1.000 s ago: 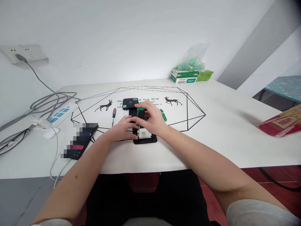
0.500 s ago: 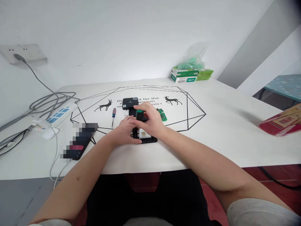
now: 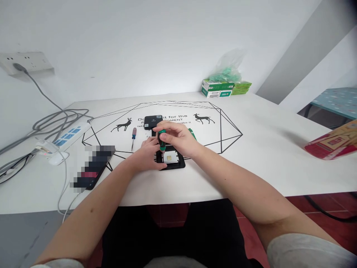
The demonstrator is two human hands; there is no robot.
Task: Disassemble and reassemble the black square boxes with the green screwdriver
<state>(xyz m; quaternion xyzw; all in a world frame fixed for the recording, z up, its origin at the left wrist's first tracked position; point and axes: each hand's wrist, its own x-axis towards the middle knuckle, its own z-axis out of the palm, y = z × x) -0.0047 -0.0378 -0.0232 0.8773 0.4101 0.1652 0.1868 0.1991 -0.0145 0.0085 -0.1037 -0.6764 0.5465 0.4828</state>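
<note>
My right hand [image 3: 180, 138] is closed around a screwdriver [image 3: 162, 140] with a green and black handle. The screwdriver stands nearly upright, its tip down at the left side of an opened black device casing [image 3: 180, 165]. Inside the casing lies a silvery-white plate [image 3: 173, 158] with a small gold square on it. Gripping the casing's left edge is my left hand [image 3: 146, 154], thumb at the near edge and fingers close to the screwdriver. Whether the tip sits in a screw is too small to tell.
A black box-shaped part [image 3: 152, 121] lies beyond my hands, and a green circuit board [image 3: 192, 133] is partly behind my right hand. Another screwdriver [image 3: 134, 137], a phone [image 3: 102, 167] and a power strip [image 3: 69, 136] are to the left. Green boxes [image 3: 219, 87] stand by the wall.
My right hand's fingers have shifted around the screwdriver, so more of its green handle and of the white plate shows. My left hand stays on the casing.
</note>
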